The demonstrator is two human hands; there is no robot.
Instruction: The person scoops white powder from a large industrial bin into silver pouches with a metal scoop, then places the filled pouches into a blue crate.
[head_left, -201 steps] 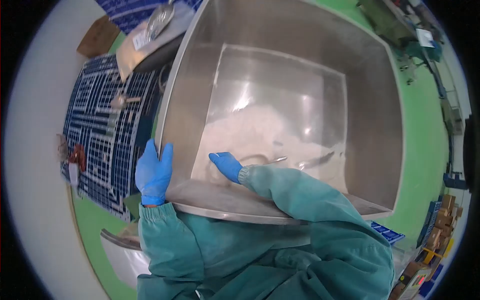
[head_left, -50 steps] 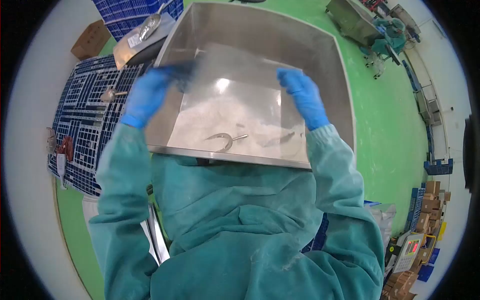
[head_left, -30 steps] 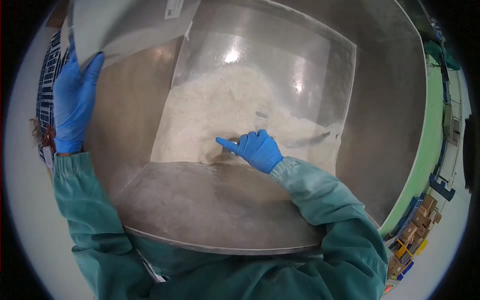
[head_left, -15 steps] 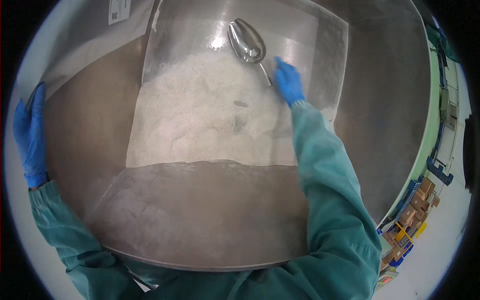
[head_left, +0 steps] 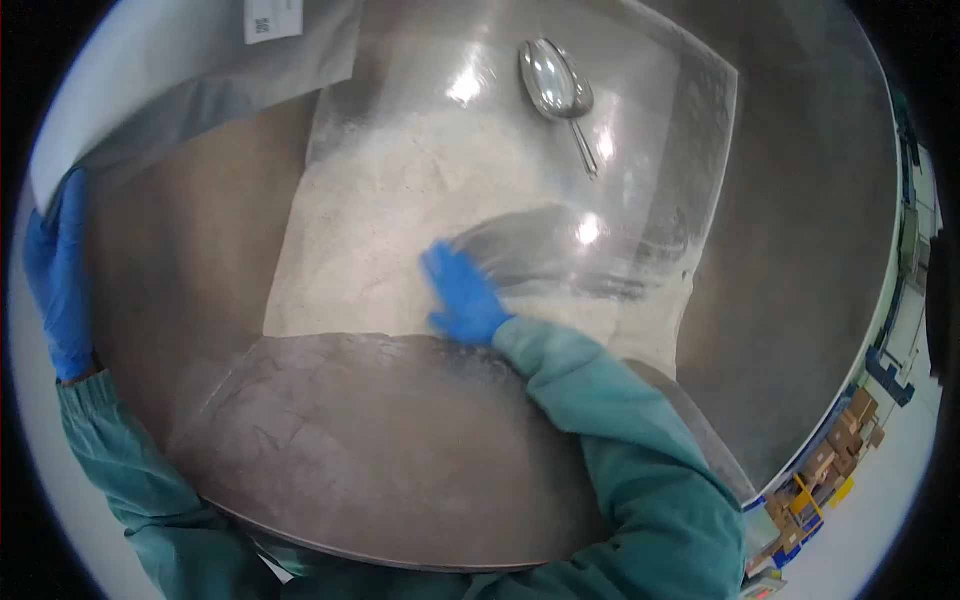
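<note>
My left hand, in a blue glove, is at the far left, closed on the edge of a silvery bag with a white label. My right hand, also gloved in blue, lies flat with fingers outstretched on a layer of pale powder. Smooth metal shows in a wiped streak just beyond and right of these fingers. Further back, a shiny metal scoop rests on the bare part of the metal floor, its handle toward me, apart from both hands.
A deep metal container with sloping walls surrounds the powder. Its curved rim passes close to my body. Outside on the right, cardboard boxes and a blue pallet stand on a pale floor.
My right hand has swept from near the scoop handle toward me and left, pushing powder aside and baring metal. The left hand stays on the bag, whose edge now reaches further over the container.
</note>
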